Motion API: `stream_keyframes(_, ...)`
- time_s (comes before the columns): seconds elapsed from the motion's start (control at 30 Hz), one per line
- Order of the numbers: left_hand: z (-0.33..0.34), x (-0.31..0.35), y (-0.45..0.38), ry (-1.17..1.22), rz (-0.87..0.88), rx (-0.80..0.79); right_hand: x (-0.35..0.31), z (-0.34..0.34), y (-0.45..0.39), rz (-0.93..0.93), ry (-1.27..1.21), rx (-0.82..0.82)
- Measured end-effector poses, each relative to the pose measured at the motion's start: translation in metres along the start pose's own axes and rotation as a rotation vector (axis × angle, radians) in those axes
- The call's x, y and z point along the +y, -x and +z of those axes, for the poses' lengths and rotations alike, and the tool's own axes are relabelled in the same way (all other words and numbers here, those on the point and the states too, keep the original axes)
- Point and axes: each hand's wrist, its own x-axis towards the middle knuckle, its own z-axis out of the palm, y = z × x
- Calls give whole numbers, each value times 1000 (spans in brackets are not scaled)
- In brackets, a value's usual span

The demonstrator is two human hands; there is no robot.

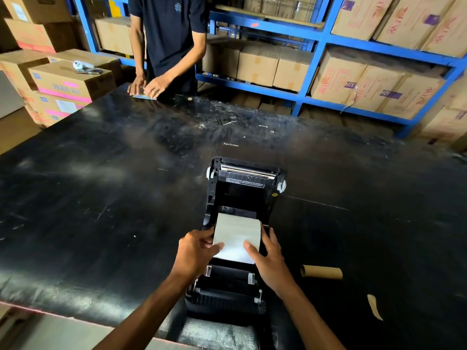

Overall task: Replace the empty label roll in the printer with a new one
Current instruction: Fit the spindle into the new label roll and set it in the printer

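A stockroom with blue steel shelving (321, 34) full of cardboard cartons; in front, a scuffed black worktable (106, 188). A second person (168, 39) stands at its far edge, hands on a small flat item.

Head view: a black label printer (242, 198) sits near the table's close edge, its lid swung open away from the wearer. The new label roll (237, 232) lies in the printer's bay, its axis running left to right. The left hand (195, 251) clasps the roll's left end, the right hand (269, 258) its right end, with both thumbs pressing down the loose white leading sheet. That sheet points toward the wearer, over the feed guides, so the coming pull probably runs straight back between the hands, neither nearer. The empty cardboard core (321, 272) lies on the table to the right.
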Motion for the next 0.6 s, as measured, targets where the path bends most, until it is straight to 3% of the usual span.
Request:
stream_keyframes(0.2, -1, -6, 0, -66, -26, 70, -10, 10, 17, -28, 5, 457)
stream_keyframes(0.6, -2, -14, 5, -107, -26, 53, -8, 22, 35, 33, 12, 527)
